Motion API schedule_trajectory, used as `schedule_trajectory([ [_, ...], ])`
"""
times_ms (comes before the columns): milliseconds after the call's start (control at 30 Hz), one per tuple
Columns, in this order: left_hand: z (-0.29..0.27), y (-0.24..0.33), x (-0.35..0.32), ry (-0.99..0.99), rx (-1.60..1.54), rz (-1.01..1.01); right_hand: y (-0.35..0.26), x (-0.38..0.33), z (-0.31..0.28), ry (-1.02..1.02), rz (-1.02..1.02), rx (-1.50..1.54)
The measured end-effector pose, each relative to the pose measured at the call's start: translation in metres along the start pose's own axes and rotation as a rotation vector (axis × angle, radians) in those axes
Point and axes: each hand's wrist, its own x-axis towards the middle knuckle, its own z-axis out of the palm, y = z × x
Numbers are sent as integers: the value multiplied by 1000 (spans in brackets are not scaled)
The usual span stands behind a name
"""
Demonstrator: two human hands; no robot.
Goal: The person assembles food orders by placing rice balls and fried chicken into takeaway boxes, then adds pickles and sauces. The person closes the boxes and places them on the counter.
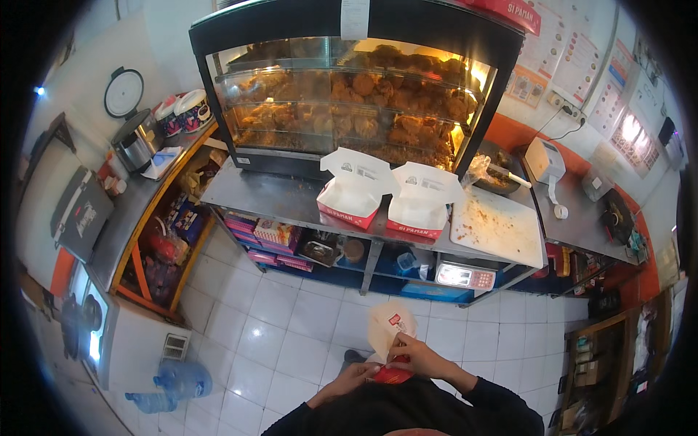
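Close to my body I hold a red and cream paper food carton [385, 330] with a rounded upright flap. My left hand [355, 381] is closed on its lower left edge. The fingers of my right hand [416, 357] pinch it at the right side, near the base of the flap. Part of the red portion is hidden behind my fingers. Beyond my hands, two open red and white takeaway boxes stand side by side on the steel counter: a left box [347, 195] and a right box [419, 209], their lids tipped back.
Behind the boxes stands a lit glass display case [349, 94] full of fried chicken. A crumb-strewn white cutting board [498, 225] lies right of them, with a scale [465, 276] below. Blue water jugs [183, 379] lie on the tiled floor at left.
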Motion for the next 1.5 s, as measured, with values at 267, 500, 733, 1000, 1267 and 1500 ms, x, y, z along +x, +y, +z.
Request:
schedule_trajectory([
  [267,-9,9,11,-164,125,128,-4,-13,3,-9,134,10],
  [500,-12,30,38,82,631,399,13,0,4,606,41,208],
  [733,4,119,91,459,1353,772,30,60,-58,587,89,802],
  [1000,-77,209,141,808,795,794,84,61,-158,507,105,1088],
  [1267,-129,191,143,-20,-433,111,144,92,-204,569,343,850],
  [1500,-140,209,152,322,-310,339,67,193,-195,1616,-148,-231],
])
